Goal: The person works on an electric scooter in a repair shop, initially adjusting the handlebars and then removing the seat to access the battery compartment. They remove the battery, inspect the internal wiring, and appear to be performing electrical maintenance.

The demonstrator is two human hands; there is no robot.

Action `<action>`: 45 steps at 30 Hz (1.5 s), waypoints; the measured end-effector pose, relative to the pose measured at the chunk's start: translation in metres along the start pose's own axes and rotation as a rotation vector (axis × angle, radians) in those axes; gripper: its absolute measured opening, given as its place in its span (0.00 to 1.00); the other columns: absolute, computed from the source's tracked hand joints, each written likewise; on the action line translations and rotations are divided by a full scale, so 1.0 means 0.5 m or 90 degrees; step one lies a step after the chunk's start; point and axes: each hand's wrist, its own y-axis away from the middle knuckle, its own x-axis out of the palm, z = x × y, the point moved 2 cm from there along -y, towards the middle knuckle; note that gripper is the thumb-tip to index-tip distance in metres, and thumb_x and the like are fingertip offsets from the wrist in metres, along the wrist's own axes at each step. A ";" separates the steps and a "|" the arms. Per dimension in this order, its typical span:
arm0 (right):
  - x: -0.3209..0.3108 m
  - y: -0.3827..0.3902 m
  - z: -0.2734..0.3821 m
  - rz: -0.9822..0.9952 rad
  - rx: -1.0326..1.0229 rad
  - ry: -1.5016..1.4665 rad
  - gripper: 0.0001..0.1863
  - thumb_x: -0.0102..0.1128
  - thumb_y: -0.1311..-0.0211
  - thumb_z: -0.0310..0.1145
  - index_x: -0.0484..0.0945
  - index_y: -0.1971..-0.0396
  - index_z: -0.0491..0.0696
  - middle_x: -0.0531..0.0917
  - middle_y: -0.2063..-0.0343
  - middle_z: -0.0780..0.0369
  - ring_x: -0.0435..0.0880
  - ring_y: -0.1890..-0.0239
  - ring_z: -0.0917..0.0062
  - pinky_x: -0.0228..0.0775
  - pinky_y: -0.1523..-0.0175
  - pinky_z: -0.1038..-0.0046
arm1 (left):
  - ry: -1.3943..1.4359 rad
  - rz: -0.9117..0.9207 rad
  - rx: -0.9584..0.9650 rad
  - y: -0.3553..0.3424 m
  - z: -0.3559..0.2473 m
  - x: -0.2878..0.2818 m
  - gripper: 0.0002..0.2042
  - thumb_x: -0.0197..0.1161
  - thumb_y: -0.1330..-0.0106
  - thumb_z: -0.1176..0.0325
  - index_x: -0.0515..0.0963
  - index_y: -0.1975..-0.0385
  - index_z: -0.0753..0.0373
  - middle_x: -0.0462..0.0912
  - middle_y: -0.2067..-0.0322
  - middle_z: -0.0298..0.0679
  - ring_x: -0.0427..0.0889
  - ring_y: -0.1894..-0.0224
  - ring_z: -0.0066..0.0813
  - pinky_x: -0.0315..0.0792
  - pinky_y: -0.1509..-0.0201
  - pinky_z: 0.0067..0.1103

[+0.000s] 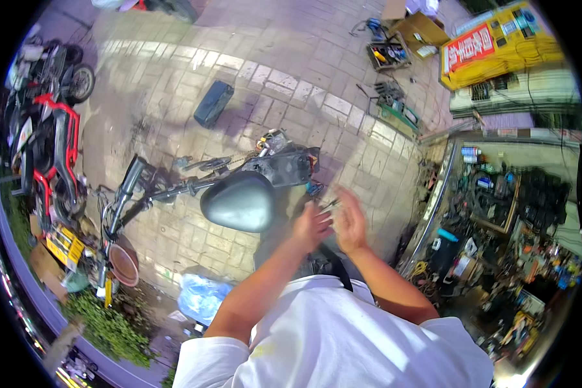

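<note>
My left hand point(312, 226) is closed behind the black seat point(239, 202) of a two-wheeled bike, its fingers curled. A small dark, thin piece point(330, 206) shows at its fingertips, too small and blurred to name. Close beside it on the right, my right hand point(351, 223) is raised with its fingers stretched out and smeared by motion. Both hands are near the bike's dark rear end point(294, 167), where a few loose wires point(314, 188) show. The handlebar point(115, 213) lies off to the left.
A dark blue box point(214, 103) lies on the paving beyond the bike. On the right stands a workbench point(433, 213) crowded with tools and parts. A toolbox point(389, 55) and cardboard box point(422, 33) sit at the far right. Parked motorbikes point(63, 132) line the left.
</note>
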 end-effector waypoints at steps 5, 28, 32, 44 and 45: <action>-0.007 -0.031 -0.233 0.264 0.084 0.266 0.22 0.51 0.35 0.40 0.74 0.49 0.40 0.76 0.48 0.47 0.73 0.44 0.54 0.63 0.38 0.62 | -0.121 0.090 0.235 0.071 -0.125 0.072 0.26 0.48 0.29 0.51 0.67 0.40 0.65 0.76 0.46 0.45 0.75 0.44 0.39 0.65 0.39 0.32; -0.548 -0.848 -0.711 0.653 0.232 0.583 0.22 0.56 0.40 0.42 0.79 0.54 0.40 0.81 0.56 0.48 0.80 0.52 0.57 0.71 0.47 0.62 | -0.100 -0.631 0.359 -0.128 0.107 0.148 0.17 0.55 0.34 0.58 0.79 0.57 0.66 0.82 0.70 0.37 0.80 0.67 0.23 0.71 0.64 0.20; -0.533 -0.930 -0.682 0.670 0.138 0.613 0.22 0.57 0.43 0.45 0.80 0.61 0.39 0.83 0.64 0.47 0.81 0.58 0.52 0.72 0.51 0.61 | -0.056 -0.626 0.366 -0.202 0.129 0.238 0.17 0.55 0.33 0.58 0.79 0.57 0.65 0.82 0.69 0.36 0.80 0.67 0.21 0.70 0.65 0.18; -0.069 -0.999 -0.404 0.840 -0.147 0.480 0.21 0.56 0.37 0.44 0.78 0.55 0.41 0.83 0.60 0.52 0.81 0.56 0.63 0.70 0.50 0.68 | 0.381 -0.592 0.364 -0.436 0.288 0.361 0.14 0.55 0.32 0.60 0.79 0.61 0.66 0.83 0.68 0.37 0.79 0.69 0.21 0.70 0.69 0.19; -0.034 -0.997 -0.394 0.851 -0.161 0.468 0.21 0.56 0.37 0.43 0.78 0.54 0.41 0.83 0.60 0.51 0.81 0.55 0.63 0.70 0.49 0.69 | 0.402 -0.593 0.329 -0.443 0.309 0.377 0.14 0.56 0.34 0.61 0.78 0.65 0.68 0.80 0.72 0.38 0.77 0.70 0.22 0.70 0.67 0.21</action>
